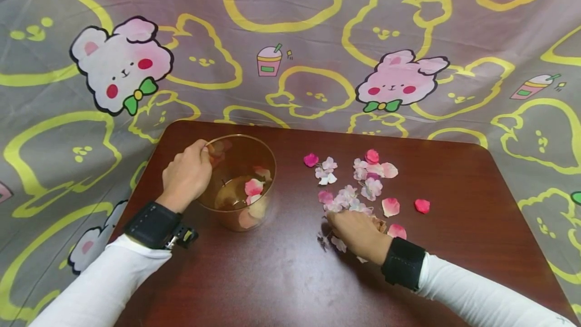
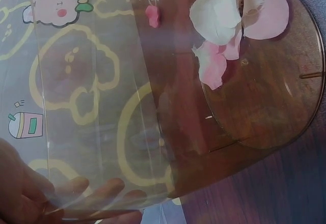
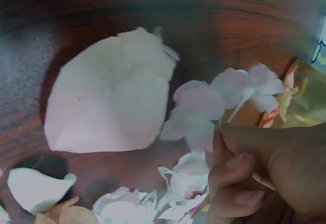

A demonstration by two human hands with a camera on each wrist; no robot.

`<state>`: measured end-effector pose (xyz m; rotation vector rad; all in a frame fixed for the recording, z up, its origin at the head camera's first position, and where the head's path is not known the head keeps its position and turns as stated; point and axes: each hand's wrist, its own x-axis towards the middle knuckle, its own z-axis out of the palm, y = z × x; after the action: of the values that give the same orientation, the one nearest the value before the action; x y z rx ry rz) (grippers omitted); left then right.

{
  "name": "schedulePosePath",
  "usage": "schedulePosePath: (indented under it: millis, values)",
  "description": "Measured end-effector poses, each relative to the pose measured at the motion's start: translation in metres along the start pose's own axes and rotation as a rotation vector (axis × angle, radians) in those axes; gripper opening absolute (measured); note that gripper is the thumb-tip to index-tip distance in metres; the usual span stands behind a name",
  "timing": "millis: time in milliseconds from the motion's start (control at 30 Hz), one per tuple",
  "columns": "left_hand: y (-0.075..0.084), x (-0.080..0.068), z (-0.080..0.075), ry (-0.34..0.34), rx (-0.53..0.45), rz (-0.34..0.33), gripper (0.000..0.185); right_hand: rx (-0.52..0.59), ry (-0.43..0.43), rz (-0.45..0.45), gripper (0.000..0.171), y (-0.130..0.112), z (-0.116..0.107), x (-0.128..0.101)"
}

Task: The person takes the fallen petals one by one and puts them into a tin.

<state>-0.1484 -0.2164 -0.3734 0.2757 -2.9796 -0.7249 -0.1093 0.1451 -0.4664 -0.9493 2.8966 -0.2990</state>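
Note:
My left hand (image 1: 188, 173) grips the rim of a see-through amber bucket (image 1: 240, 158), thumb and fingers on either side of its wall. Several pink and white petals (image 1: 254, 186) lie at the bottom of the bucket, also visible in the left wrist view. On the table to its right, my right hand (image 1: 358, 233) is among scattered blossoms. In the right wrist view its thumb and finger pinch the thin stem of a pale pink flower sprig (image 3: 196, 107). A big pale petal (image 3: 109, 96) appears beside the sprig. Part of the flower pile is hidden under the right hand.
Loose blossoms (image 1: 347, 196) and petals spread over the right half of the brown table (image 1: 204, 276). A red petal (image 1: 422, 206) lies farthest right, a magenta petal (image 1: 310, 160) nearer the bucket. Behind the table hangs a patterned cloth (image 1: 317, 49).

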Motion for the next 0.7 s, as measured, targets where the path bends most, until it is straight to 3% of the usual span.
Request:
schedulePosePath:
  millis: [167,367,467,700]
  values:
    - [0.0,0.0,0.0,-0.008,-0.004,0.0,0.039,0.038,0.011,0.011,0.016,-0.005,-0.006,0.003]
    - [-0.001,-0.001,0.0,-0.007,0.002,0.003,0.041,0.035,0.043,-0.04,0.003,-0.01,-0.016,0.006]
    - [-0.001,-0.001,0.0,-0.005,0.003,0.005,0.041,0.047,0.049,-0.05,0.007,-0.012,-0.022,0.007]
    - [0.0,-0.002,-0.001,-0.017,-0.015,0.006,0.04,-0.011,0.072,-0.037,0.007,-0.015,-0.034,0.012]
